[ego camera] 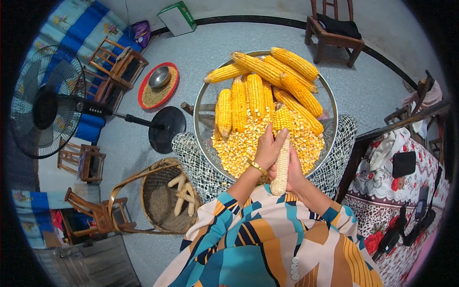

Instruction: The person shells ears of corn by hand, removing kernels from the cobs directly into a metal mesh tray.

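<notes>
My left hand (268,149) and my right hand (294,172) are together around a pale corn cob (280,172), stripped of kernels along its visible length. My left thumb lies near its far end. Just beyond the fingertips is a yellow, kernel-covered ear part (282,119); I cannot tell whether it belongs to the same cob. Below the hands, a round metal-rimmed mesh sieve (196,118) rests across my lap. Loose corn kernels (236,154) cover its near part, and several whole yellow corn ears (255,93) are heaped toward its far side.
At left stand a woven basket (152,211) holding several bare cobs (184,193), a pedestal fan (166,129) and a red tray (140,94) with a metal bowl (159,77). Wooden chairs (333,39) stand around. A cloth-covered table (376,190) is close on my right.
</notes>
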Demonstrator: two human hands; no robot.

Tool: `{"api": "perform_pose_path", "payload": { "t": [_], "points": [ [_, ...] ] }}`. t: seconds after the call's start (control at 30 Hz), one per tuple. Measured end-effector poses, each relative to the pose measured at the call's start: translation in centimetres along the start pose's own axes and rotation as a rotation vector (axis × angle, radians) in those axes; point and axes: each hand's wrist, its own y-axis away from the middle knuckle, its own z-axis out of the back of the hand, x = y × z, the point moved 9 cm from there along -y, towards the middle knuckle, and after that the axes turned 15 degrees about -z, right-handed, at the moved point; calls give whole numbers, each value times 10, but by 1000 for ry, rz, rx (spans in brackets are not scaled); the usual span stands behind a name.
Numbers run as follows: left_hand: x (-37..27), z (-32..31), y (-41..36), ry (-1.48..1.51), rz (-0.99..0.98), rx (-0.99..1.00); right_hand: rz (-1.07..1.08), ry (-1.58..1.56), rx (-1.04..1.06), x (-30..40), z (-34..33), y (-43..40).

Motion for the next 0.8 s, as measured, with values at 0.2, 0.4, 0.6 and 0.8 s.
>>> {"api": "perform_pose_path", "payload": {
  "t": [0.2, 0.4, 0.6, 0.8],
  "points": [
    [-8, 5, 1, -56, -170, 117, -41, -48, 18, 0, 0, 4],
    [9, 6, 5, 176, -168, 18, -48, -31, 33, 1, -7, 5],
    [12, -1, 13, 601, 51, -79, -30, -15, 118, 2, -11, 5],
    [-2, -21, 9, 855, 208, 28, 45, 31, -61, 4, 1, 2]
  ]
}}
